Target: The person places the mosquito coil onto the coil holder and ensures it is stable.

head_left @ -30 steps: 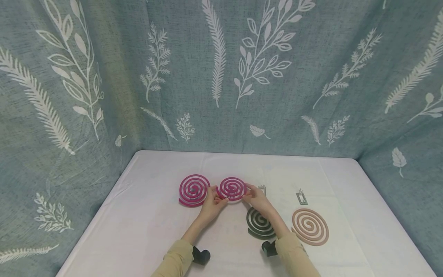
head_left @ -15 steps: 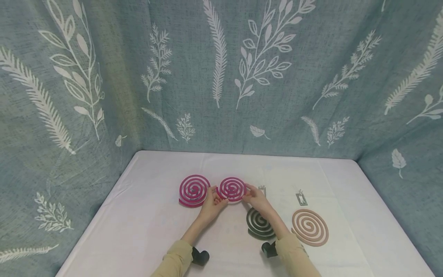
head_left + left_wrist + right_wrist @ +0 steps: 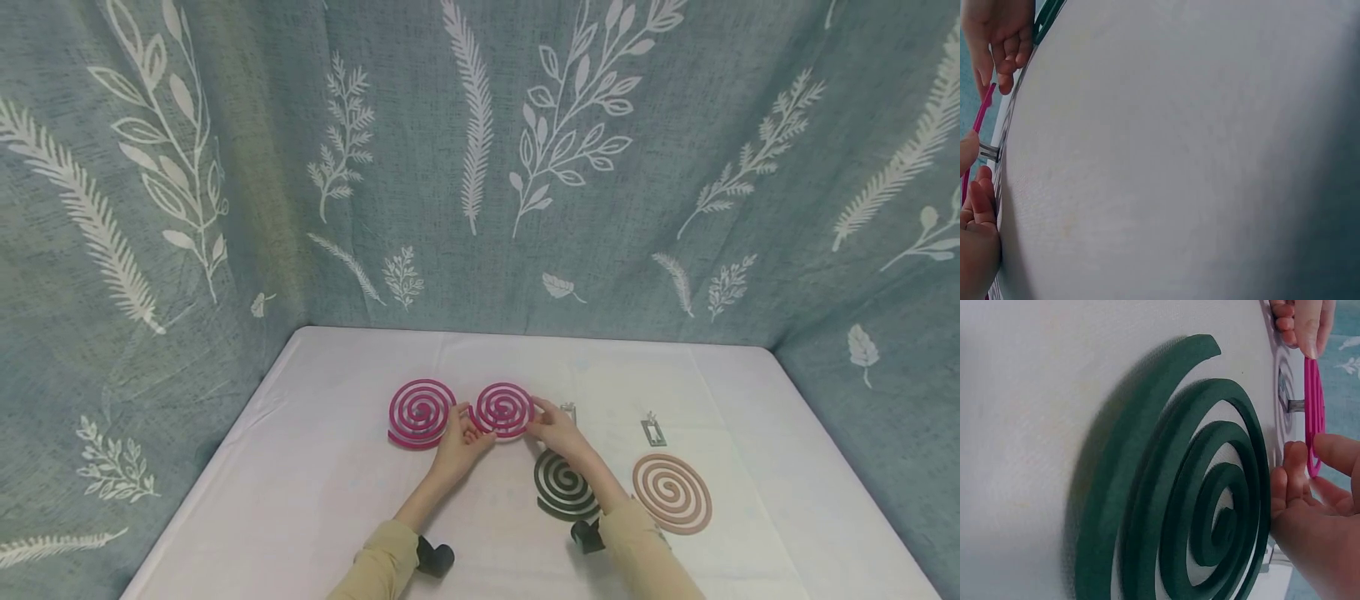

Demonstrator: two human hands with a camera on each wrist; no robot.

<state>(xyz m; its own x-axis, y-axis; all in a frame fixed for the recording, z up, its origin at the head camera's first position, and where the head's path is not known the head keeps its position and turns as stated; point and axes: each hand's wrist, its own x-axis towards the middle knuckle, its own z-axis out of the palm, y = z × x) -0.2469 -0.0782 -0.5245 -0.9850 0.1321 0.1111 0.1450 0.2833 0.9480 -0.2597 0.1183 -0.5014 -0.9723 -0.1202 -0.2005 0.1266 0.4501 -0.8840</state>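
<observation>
Both hands hold a pink mosquito coil point(image 3: 505, 410) above the white table, raised a little off it. My left hand point(image 3: 457, 442) pinches its left edge, thumb on top. At the opposite edge my right hand point(image 3: 558, 432) pinches it between thumb and fingers. Seen edge-on in the right wrist view, the pink coil point(image 3: 1314, 412) lies beside a small metal stand point(image 3: 1296, 405); whether they are joined I cannot tell. Another pink coil point(image 3: 412, 440) lies just left of my left hand. A dark green coil point(image 3: 562, 485) rests below my right forearm.
An orange-brown coil point(image 3: 672, 493) lies to the right, with a small metal stand point(image 3: 654, 431) behind it. Another metal stand point(image 3: 569, 410) is partly hidden behind my right hand. A patterned blue-green curtain point(image 3: 480, 167) closes off the table's back and sides.
The held pink coil has tilted slightly, showing a rounder face. My right forearm has shifted very slightly; both hands keep their hold.
</observation>
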